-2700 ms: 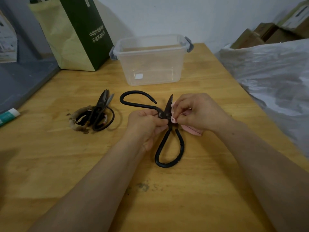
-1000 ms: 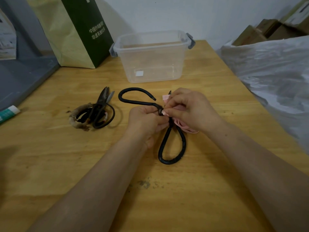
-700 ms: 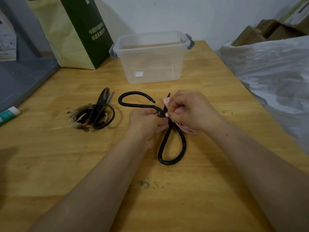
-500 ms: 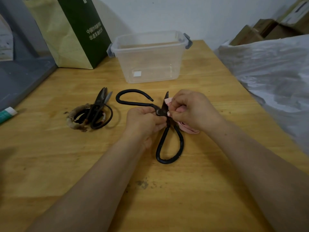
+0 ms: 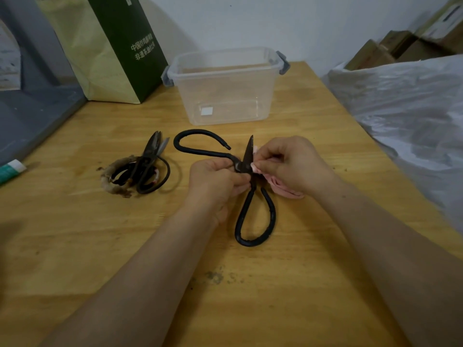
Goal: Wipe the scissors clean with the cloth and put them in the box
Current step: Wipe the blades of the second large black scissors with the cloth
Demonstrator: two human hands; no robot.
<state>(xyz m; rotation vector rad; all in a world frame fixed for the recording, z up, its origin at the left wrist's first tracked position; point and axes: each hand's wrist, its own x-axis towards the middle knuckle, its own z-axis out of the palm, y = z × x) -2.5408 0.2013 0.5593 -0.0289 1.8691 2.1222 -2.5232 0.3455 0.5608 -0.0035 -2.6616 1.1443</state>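
Large black scissors with wide loop handles lie spread open at the middle of the wooden table. My left hand grips them at the pivot. My right hand pinches a pink cloth against the upright blade, whose tip points away from me. Most of the cloth is hidden under my right hand. The clear plastic box with grey latches stands behind, with nothing in it.
A second, smaller pair of old scissors with wrapped handles lies to the left. A green paper bag stands at the back left. A crumpled plastic sheet borders the table's right side. A tube lies at the left edge.
My right hand has slid the cloth back down along the blade toward the pivot, baring the blade tip. My left hand keeps its grip at the pivot.
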